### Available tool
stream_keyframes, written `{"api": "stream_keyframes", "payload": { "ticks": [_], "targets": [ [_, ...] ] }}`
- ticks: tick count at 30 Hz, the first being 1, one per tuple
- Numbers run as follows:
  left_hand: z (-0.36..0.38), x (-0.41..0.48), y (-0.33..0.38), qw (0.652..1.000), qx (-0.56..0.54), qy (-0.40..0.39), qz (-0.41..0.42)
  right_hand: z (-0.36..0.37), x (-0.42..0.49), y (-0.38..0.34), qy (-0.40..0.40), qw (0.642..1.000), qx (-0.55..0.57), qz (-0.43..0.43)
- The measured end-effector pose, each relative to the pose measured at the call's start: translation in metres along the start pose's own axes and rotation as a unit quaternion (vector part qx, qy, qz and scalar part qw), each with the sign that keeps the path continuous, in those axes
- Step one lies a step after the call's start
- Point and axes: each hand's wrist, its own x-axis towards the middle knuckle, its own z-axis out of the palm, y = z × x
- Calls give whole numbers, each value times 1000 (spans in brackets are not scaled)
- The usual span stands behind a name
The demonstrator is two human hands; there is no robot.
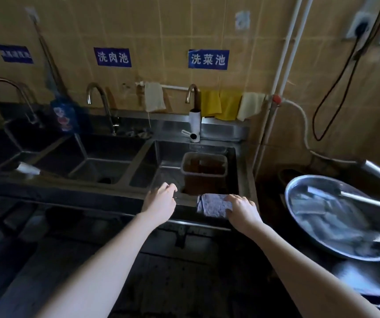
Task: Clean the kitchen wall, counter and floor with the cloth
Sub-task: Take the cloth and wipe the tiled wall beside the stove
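A folded grey-lilac cloth lies on the front rim of the right-hand steel sink. My right hand rests on the cloth's right end, its fingers spread over the top and the thumb curled at the near edge. My left hand hovers over the same rim to the left of the cloth, fingers loosely bent and holding nothing. The yellow tiled wall rises behind the sinks. The dark floor lies below my forearms.
A brown plastic bin stands in the right sink basin. Two more basins lie to the left with curved taps. Yellow and white cloths hang on a wall rail. A large steel bowl of water sits at the right.
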Motion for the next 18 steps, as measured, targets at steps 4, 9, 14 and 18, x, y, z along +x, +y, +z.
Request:
{"api": "stream_keyframes", "payload": {
  "ticks": [4, 9, 14, 18],
  "targets": [
    [37, 29, -17, 999, -27, -29, -13, 38, 35, 9, -45, 999, 10, 15],
    [70, 54, -34, 997, -39, -63, 5, 80, 64, 16, -93, 995, -5, 28],
    [90, 73, -46, 996, -48, -75, 0, 111, 86, 17, -96, 995, -14, 20],
    [104, 77, -55, 995, -53, -79, -7, 130, 99, 18, -101, 993, -39, 37]
  ]
}}
